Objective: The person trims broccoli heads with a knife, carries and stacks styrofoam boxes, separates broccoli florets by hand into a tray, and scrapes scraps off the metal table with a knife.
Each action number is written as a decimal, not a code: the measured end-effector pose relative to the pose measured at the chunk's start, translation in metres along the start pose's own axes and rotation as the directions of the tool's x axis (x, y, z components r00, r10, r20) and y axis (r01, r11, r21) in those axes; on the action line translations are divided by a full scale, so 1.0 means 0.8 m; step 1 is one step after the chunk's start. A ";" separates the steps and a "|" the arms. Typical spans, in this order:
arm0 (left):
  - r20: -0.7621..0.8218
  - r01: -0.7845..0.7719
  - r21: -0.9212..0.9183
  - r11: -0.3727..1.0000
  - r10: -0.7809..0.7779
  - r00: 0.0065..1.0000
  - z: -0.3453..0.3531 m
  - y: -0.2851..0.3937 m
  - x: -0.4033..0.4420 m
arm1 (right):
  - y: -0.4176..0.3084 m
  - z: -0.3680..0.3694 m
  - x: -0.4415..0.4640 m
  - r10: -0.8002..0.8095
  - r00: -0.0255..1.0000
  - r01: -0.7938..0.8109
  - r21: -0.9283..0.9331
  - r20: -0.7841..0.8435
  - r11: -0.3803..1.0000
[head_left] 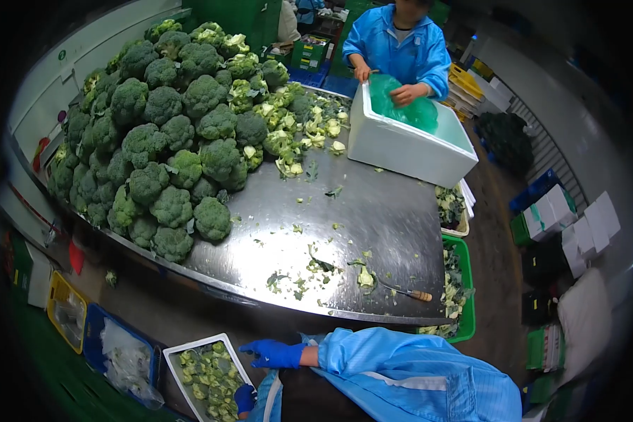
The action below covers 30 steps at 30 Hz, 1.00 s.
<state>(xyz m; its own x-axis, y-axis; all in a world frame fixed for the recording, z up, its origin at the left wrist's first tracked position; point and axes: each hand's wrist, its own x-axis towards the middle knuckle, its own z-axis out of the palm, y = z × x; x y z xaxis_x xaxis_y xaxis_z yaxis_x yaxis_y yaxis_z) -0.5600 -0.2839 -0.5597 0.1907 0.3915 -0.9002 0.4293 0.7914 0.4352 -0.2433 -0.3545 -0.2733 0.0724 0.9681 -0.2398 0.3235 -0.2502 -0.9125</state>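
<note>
My right hand (274, 353), in a blue glove, stretches leftward below the table edge. Its fingers are extended, with the tips close to the rim of a white foam box (174, 357); nothing shows in its grasp. My left hand (245, 399), also gloved in blue, is at the box's right side, partly covered by my sleeve, and how its fingers are bent is hidden. Inside the box lie trimmed green broccoli pieces (207, 376). On the metal table (281, 211) are scattered leaf scraps, a cut stem piece (365, 277) and a wooden-handled knife (418, 295).
A large heap of broccoli (162, 133) covers the table's left part. Across the table, a person (401, 49) handles a green plastic liner in a white foam box (408, 156). A green crate (469, 295) of trimmings stands right; blue (95, 337) and yellow (58, 302) crates stand lower left.
</note>
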 end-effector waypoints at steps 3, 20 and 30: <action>-0.009 -0.037 0.016 0.999 0.037 0.999 0.007 0.001 -0.022 | -0.008 -0.004 -0.001 -0.100 0.994 0.100 -0.012 -0.036 0.995; 0.110 -0.359 0.377 0.854 0.343 0.933 0.048 0.035 0.001 | 0.005 -0.025 0.046 -0.075 0.995 0.076 -0.009 0.068 0.997; 0.343 -0.630 0.557 0.541 0.540 0.768 0.043 0.058 0.039 | -0.005 -0.045 0.026 -0.020 0.996 0.015 -0.055 -0.081 0.998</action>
<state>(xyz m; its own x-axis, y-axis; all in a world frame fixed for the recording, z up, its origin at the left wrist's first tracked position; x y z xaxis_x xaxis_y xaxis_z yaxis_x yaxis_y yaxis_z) -0.5035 -0.2513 -0.5684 0.6814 0.5675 -0.4622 0.6042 -0.0798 0.7928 -0.2092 -0.3334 -0.2630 0.1425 0.9706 -0.1940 0.3758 -0.2344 -0.8966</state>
